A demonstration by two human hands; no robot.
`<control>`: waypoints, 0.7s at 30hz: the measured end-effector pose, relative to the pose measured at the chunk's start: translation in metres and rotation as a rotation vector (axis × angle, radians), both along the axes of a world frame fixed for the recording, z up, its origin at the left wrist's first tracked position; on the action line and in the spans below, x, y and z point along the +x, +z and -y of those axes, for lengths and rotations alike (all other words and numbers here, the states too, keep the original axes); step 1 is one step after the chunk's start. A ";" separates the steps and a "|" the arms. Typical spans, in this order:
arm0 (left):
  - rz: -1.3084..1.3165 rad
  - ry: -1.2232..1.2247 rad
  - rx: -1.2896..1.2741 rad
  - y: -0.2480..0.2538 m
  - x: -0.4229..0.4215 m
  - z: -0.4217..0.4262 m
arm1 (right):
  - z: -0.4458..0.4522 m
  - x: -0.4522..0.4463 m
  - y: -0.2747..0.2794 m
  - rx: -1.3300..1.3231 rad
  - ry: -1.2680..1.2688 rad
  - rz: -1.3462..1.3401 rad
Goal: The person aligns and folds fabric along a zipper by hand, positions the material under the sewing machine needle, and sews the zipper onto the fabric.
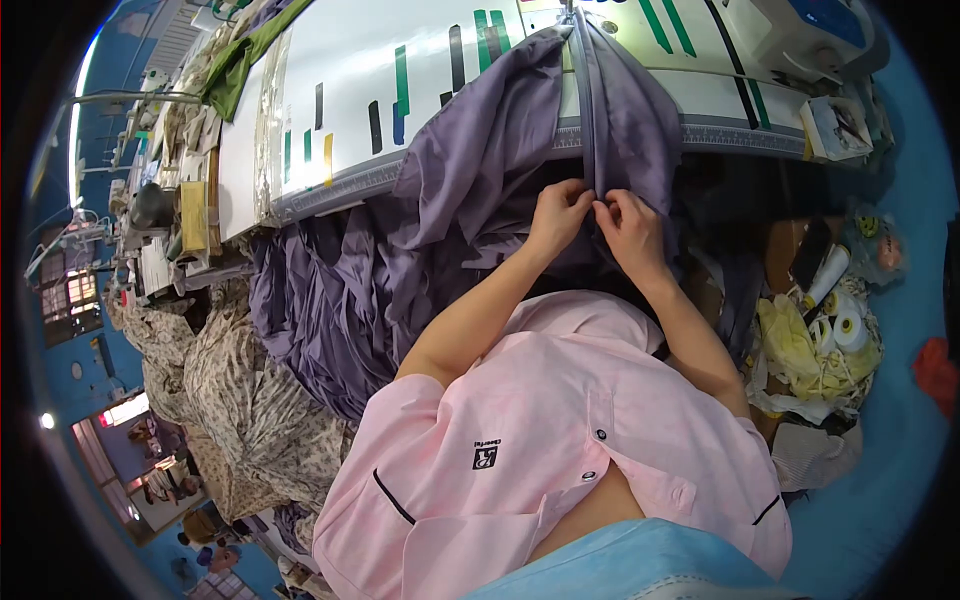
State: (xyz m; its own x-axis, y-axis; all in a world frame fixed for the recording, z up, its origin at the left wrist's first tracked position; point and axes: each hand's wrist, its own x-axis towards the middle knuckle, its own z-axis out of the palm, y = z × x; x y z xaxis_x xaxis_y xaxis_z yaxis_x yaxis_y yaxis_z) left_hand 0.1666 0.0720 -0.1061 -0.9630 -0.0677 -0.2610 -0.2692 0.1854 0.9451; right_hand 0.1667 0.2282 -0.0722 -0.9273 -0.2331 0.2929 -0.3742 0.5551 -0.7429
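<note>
A long grey-blue strip that looks like a zipper [584, 110] runs from the sewing machine's presser foot [568, 14] down over the table edge, with purple fabric [510, 95] on either side. My left hand [560, 215] is closed in a pinch at the left side of the strip's lower end. Close beside it, my right hand [630, 230] pinches the right side of that end, its fingertips almost meeting the left ones. More of the purple cloth hangs in folds below the table edge. Exactly which layers lie between the fingertips is hidden.
The white machine table [350, 70] bears coloured tape strips and a ruler edge [340, 193]. Patterned cloth [240, 390] is heaped at left. At right are a small white box [838, 128] and a bag with thread cones [850, 330]. A green cloth [240, 65] lies far left.
</note>
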 end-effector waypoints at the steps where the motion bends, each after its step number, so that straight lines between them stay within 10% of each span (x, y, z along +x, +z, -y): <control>1: 0.046 0.030 0.095 0.001 -0.001 -0.003 | 0.002 -0.002 -0.005 -0.013 0.009 0.004; 10: 0.047 0.122 1.165 0.090 0.032 -0.060 | -0.041 0.032 0.078 -0.135 -0.017 -0.332; 16: 0.233 0.100 1.084 0.079 0.042 -0.048 | -0.067 -0.027 -0.010 -0.736 -0.177 0.645; 21: 0.233 0.100 0.970 0.058 0.060 -0.045 | -0.077 -0.043 -0.026 -0.611 0.083 0.738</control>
